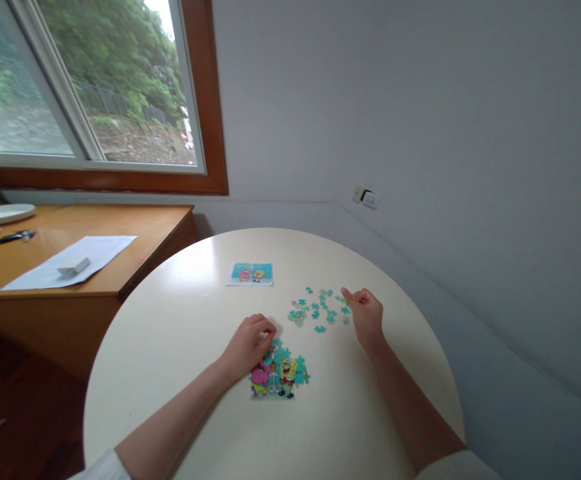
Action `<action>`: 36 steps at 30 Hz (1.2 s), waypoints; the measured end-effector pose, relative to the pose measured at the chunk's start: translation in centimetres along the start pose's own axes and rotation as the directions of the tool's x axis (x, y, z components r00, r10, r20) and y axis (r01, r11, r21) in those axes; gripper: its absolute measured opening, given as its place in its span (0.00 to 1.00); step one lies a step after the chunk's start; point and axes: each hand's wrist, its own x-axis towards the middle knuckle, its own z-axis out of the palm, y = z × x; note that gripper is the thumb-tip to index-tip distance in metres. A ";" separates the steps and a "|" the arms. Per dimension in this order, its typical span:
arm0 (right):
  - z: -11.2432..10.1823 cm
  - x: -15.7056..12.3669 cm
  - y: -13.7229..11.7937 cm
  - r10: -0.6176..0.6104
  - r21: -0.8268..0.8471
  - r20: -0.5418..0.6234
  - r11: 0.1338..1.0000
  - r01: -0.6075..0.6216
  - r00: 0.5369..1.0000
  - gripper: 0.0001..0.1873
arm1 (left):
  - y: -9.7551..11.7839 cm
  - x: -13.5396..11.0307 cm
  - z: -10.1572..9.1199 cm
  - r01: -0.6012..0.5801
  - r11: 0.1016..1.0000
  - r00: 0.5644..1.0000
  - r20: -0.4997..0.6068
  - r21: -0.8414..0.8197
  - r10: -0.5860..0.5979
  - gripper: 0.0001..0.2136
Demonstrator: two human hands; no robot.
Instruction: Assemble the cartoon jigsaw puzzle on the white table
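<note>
In the head view, a round white table [170, 320] carries a partly joined jigsaw puzzle [286, 373], which lies flat between the person's forearms, near the middle of the table's near half. It shows a pink figure, a tall figure and a yellow one on a teal ground, with a jagged upper and right edge. The left hand [247, 343] rests over the puzzle's upper left part, fingers bent and thumb near the forefinger; whether a piece is pinched there I cannot tell. The right hand [369, 319] is at the right edge of a scatter of loose pieces [315, 307], mostly teal, its fingers curled in and its thumb pointing out; I cannot tell whether it grips anything. Farther back lies a small picture card [251, 274]. To the left, a wooden desk [160, 223] holds a sheet of paper [107, 248] with a small white box [74, 266] on it.
</note>
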 end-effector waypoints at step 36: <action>0.1 0.3 -1.2 0.192 0.308 0.430 0.887 -0.343 0.882 0.30 | -0.5 -0.1 0.3 -0.024 0.999 1.000 0.001 0.030 0.024 0.07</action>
